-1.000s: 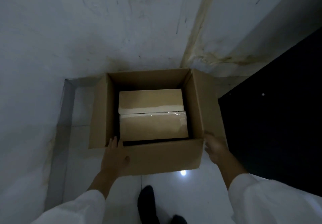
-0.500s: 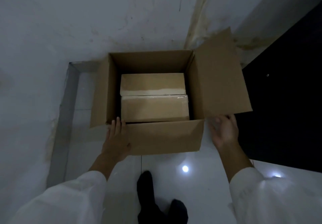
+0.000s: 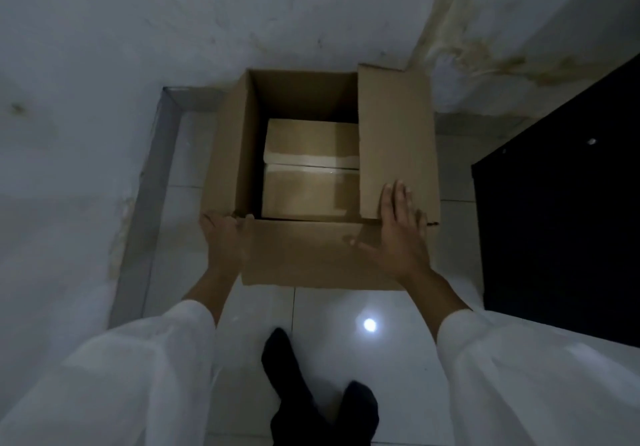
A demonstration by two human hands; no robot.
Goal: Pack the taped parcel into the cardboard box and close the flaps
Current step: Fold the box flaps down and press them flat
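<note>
There, the taped parcel (image 3: 310,168) lay inside the cardboard box (image 3: 239,140) on the floor, the right hand (image 3: 401,223) spread flat, fingers loose, pressing the right flap (image 3: 394,133) inward, the left hand (image 3: 223,237) gripping the near-left corner, seemingly to steady it.

The cardboard box (image 3: 311,258) sits on the floor (image 3: 332,341) against the wall (image 3: 173,22). The taped parcel (image 3: 310,168) lies inside, between the left hand's fingers (image 3: 216,222) and the right hand's fingers (image 3: 394,196), which rest on the right flap (image 3: 394,133) folded over it.

Head camera looks steeply down, close over the cardboard box (image 3: 239,154).
</note>
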